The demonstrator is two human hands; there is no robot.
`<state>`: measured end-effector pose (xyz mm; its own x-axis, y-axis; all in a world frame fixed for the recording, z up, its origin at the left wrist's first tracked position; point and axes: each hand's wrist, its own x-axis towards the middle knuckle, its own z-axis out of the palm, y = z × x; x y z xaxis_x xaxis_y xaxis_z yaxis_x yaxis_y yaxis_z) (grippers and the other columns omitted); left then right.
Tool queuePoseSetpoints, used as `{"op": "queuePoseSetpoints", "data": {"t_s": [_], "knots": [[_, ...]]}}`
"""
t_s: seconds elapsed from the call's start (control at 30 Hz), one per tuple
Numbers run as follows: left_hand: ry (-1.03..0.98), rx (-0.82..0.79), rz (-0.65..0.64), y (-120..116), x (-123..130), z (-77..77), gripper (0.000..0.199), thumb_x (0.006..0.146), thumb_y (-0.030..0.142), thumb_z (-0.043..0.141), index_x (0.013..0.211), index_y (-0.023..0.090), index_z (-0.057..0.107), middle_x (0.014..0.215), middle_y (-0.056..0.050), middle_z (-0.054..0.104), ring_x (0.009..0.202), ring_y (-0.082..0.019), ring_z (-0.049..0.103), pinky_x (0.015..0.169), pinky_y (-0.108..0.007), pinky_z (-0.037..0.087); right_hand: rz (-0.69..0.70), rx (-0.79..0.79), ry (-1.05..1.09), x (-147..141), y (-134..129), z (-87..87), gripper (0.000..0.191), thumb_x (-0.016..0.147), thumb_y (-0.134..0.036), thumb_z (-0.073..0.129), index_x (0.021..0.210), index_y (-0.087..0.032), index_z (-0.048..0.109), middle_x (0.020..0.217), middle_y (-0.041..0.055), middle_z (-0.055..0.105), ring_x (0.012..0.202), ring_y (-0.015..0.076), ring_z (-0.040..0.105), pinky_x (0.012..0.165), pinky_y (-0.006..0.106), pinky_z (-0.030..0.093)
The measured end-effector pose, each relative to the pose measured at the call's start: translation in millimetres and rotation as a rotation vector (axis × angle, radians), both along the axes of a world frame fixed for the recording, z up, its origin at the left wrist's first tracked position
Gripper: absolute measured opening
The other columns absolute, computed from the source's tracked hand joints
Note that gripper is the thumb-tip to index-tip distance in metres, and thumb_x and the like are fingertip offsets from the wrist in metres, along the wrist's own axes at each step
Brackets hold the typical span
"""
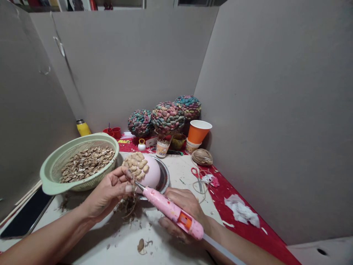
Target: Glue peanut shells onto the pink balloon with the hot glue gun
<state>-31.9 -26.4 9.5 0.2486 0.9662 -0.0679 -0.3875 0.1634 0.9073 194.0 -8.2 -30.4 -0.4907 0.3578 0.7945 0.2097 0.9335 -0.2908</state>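
Observation:
My right hand (184, 209) is wrapped round a pink hot glue gun (162, 202), a clear glue stick (223, 250) coming out of its back end. The gun's metal nozzle points at the fingertips of my left hand (113, 187). Those left fingers are pinched together, and what lies between them is too small to make out. Just behind them a pale pink ball (153, 171) rests in a metal bowl (166, 176). Whole peanuts (135, 162) cover the ball's upper left side. Dry, stringy roots (129, 207) show beneath my left fingertips.
A green colander (44, 178) of peanut shells stands left, beside a dark phone (26, 213). Behind are coloured shell-covered balls (168, 117), cups (199, 132) and a yellow bottle (83, 128). Twine (202, 157), red scissors (195, 172) and crumpled tissue (242, 209) lie right. Grey panels enclose the table.

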Motion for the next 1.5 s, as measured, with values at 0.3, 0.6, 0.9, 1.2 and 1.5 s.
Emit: {"op": "queuePoseSetpoints", "data": {"t_s": [0.3,0.6,0.9,1.2,1.5], "knots": [[-0.001,0.017,-0.011,1.1,-1.7,-2.5,0.030,0.068,0.019,0.085,0.086,0.017,0.062,0.086,-0.002,0.066,0.073,-0.012,0.060,0.067,-0.021,0.049,-0.007,0.020,0.016,-1.1,-0.2,-0.8,0.025,0.087,-0.031,0.050,0.070,-0.027,0.031,0.056,-0.0049,0.037,0.046,0.0149,0.036,0.044,0.030,0.026],[-0.017,0.031,-0.003,1.6,-1.6,-1.0,0.029,0.068,0.016,0.084,0.085,0.017,0.062,0.087,-0.002,0.068,0.075,-0.012,0.063,0.067,-0.021,0.051,0.006,-0.029,0.017,-0.6,1.4,-4.3,0.028,0.086,-0.031,0.053,0.068,-0.026,0.032,0.058,-0.0060,0.035,0.048,0.0128,0.033,0.045,0.028,0.026],[-0.022,0.045,0.009,3.1,-1.7,0.7,0.028,0.067,0.016,0.085,0.085,0.018,0.063,0.087,-0.003,0.070,0.078,-0.013,0.065,0.071,-0.023,0.053,-0.017,0.033,-0.028,0.7,0.8,-3.1,0.027,0.091,-0.031,0.049,0.068,-0.025,0.035,0.059,-0.0052,0.038,0.049,0.0125,0.034,0.046,0.029,0.025],[-0.031,0.058,0.019,2.9,-3.4,-0.6,0.026,0.070,0.017,0.083,0.086,0.018,0.062,0.088,-0.002,0.069,0.080,-0.014,0.065,0.075,-0.025,0.054,-0.071,0.099,-0.034,-1.1,-0.9,0.2,0.037,0.098,-0.038,0.038,0.063,-0.024,0.040,0.053,-0.0041,0.041,0.046,0.0125,0.035,0.044,0.028,0.026],[-0.009,0.077,0.029,3.4,-5.2,-2.0,0.026,0.071,0.017,0.082,0.086,0.019,0.061,0.086,-0.001,0.067,0.078,-0.013,0.063,0.073,-0.023,0.052,-0.063,0.121,-0.082,-0.5,-2.8,0.5,0.038,0.098,-0.040,0.039,0.065,-0.023,0.045,0.052,-0.0034,0.044,0.046,0.0128,0.038,0.045,0.028,0.029]]}}
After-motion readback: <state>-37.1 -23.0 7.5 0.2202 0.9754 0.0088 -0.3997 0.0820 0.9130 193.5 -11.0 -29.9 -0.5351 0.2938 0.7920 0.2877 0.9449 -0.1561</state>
